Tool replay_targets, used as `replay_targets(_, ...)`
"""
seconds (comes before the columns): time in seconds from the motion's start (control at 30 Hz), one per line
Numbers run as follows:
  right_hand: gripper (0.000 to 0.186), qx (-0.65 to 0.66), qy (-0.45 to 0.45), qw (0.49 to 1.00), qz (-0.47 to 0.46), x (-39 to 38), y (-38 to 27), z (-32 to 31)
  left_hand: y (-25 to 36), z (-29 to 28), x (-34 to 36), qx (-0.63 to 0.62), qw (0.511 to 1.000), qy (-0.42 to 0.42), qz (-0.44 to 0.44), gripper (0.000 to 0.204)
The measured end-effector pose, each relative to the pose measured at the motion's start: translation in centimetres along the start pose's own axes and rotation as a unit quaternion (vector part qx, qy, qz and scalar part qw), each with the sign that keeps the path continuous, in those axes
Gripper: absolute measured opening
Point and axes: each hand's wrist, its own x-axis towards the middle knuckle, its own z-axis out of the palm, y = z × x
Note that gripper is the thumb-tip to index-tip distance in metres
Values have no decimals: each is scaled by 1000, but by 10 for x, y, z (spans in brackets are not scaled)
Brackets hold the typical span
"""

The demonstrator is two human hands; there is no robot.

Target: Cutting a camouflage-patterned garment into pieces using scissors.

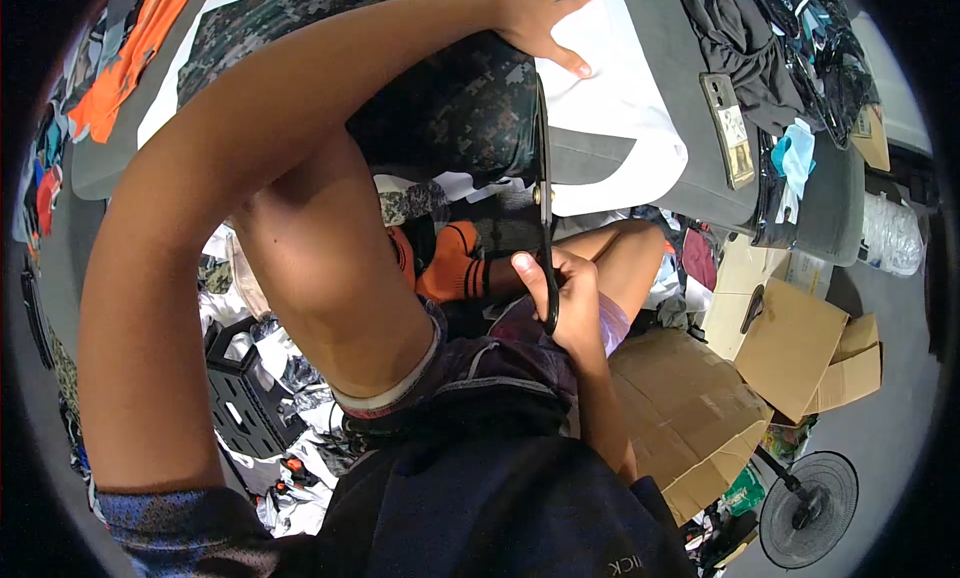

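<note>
My left hand [545, 18] lies flat with fingers spread on a white sheet of cloth or paper [625, 98]. Its palm edge reaches over dark camouflage-patterned fabric [450, 113]. My right hand [572, 303] grips the handle of a pair of long scissors [544, 213]. Their blades point away from me along the right edge of the camouflage fabric, over the white sheet. Whether the blades are closed on the material I cannot tell.
A grey padded surface [690, 168] carries the fabric, a phone [728, 128] and dark clothes [735, 38]. Orange cloth [130, 58] lies far left. Around my legs are a black crate [250, 398], scattered fabric scraps, cardboard boxes [685, 398] and a fan [808, 508].
</note>
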Motion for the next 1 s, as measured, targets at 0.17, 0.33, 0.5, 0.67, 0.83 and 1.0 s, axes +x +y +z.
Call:
replay_targets(0.17, 39, 20, -11, 1000, -11, 2, 1, -2, -1, -5, 5, 7, 1000, -29, -6, 108)
replay_targets(0.33, 40, 54, -23, 998, -8, 8, -4, -4, -16, -7, 15, -3, 999, -44, 17, 104)
replay_targets(0.5, 40, 38, -30, 999, 13, 18, -10, -6, -29, -5, 19, -28, 998, -35, 53, 100)
replay_targets(0.67, 40, 27, -24, 999, 24, 22, -23, -6, -32, -3, 20, -32, 997, -26, 72, 98)
replay_targets(0.83, 37, -3, -17, 1000, 21, 22, -29, -5, -35, 1, 22, -32, 997, -17, 75, 97)
replay_targets(1.0, 35, 2, -5, 1000, 21, 20, -29, -2, -35, 5, 23, -50, 996, -8, 77, 97)
